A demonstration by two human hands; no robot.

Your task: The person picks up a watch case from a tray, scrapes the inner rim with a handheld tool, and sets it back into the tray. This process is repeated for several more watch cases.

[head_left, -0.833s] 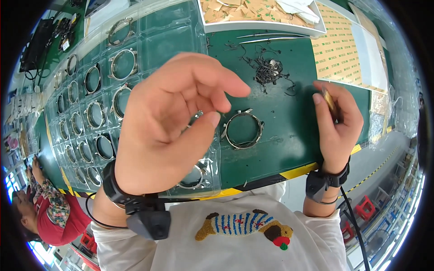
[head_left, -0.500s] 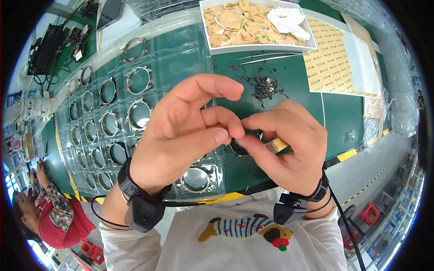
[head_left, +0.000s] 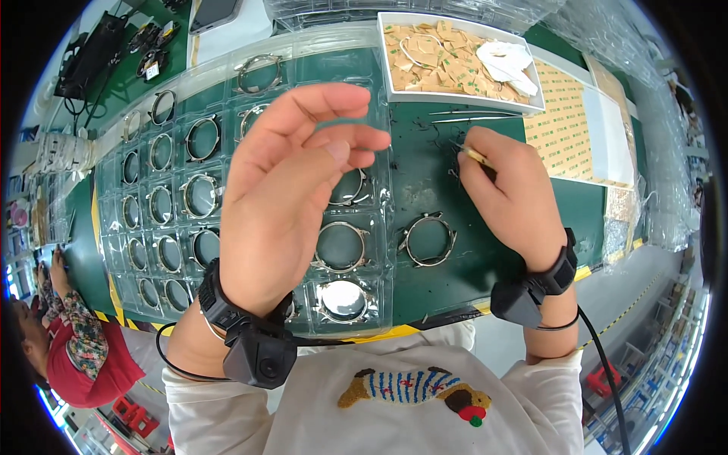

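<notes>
Above a clear plastic blister tray [head_left: 152, 250] of round metal watch cases, the left hand [head_left: 284, 201] hovers loosely open and empty, while the right hand [head_left: 512, 197] pinches a thin yellowish stick [head_left: 474, 155] over the green mat [head_left: 425, 174], just above one loose metal ring [head_left: 428, 240].

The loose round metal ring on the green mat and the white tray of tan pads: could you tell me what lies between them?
In the head view, between the loose metal ring and the white tray lie the right hand, its thin tool and two slim metal tweezers.
</notes>
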